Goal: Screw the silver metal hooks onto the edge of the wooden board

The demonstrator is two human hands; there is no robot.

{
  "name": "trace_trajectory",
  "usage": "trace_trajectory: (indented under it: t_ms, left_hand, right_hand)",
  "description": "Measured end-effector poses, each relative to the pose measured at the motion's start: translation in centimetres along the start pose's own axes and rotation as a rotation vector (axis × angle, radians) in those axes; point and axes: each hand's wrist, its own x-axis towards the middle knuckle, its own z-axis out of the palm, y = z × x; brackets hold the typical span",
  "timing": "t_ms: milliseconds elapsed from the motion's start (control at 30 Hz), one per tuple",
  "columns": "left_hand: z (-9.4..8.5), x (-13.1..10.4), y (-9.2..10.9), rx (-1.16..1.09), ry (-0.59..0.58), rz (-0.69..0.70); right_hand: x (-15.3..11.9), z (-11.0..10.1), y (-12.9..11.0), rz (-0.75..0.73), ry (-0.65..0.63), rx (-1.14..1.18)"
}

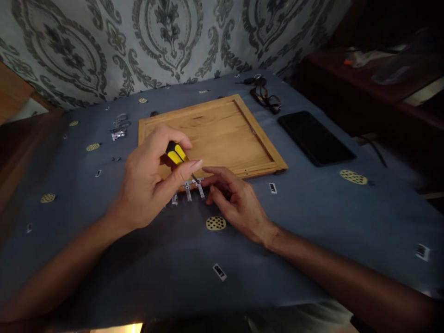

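My left hand (147,173) is closed around a screwdriver (177,153) with a yellow and black handle. Its shaft points down to a metal clip (200,189) on the near edge of a wooden panel (258,134) with a raised frame. More such clips, among them a second metal clip (188,192), sit in a row to the left, partly behind my left hand. Beside the panel's near edge, my right hand (236,203) has its index finger stretched out and the others bent, fingertips close to the clip. Whether they touch it is hard to tell.
A dark tablet (316,138) lies right of the panel, with eyeglasses (270,99) behind it. Loose metal hardware (119,132) and small screws (116,158) rest at the left. A patterned blue cloth (166,277) covers the table, which meets a patterned wall covering (166,41).
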Motion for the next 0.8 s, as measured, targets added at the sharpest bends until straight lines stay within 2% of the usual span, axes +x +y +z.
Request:
trace_trajectory:
  t_ms: [300, 533, 600, 733, 800]
  left_hand:
    - [-0.33, -0.40, -0.01, -0.145, -0.009, -0.061]
    - [-0.53, -0.37, -0.02, -0.119, -0.187, -0.059]
    - [-0.53, -0.25, -0.05, -0.087, -0.181, -0.014]
    - [-0.59, 0.14, -0.07, 0.058, -0.100, 0.114]
    - [-0.63, 0.33, -0.02, 0.104, -0.066, 0.136]
  right_hand:
    - [0.00, -0.02, 0.14, -0.015, 0.005, 0.018]
    - [-0.07, -0.08, -0.08, -0.005, -0.001, 0.031]
    - [-0.05, -0.12, -0.12, -0.014, 0.004, 0.023]
    - [0.06, -0.16, -0.18, -0.032, 0.006, 0.004]
    - [0.09, -0.17, -0.17, -0.039, 0.007, 0.008]
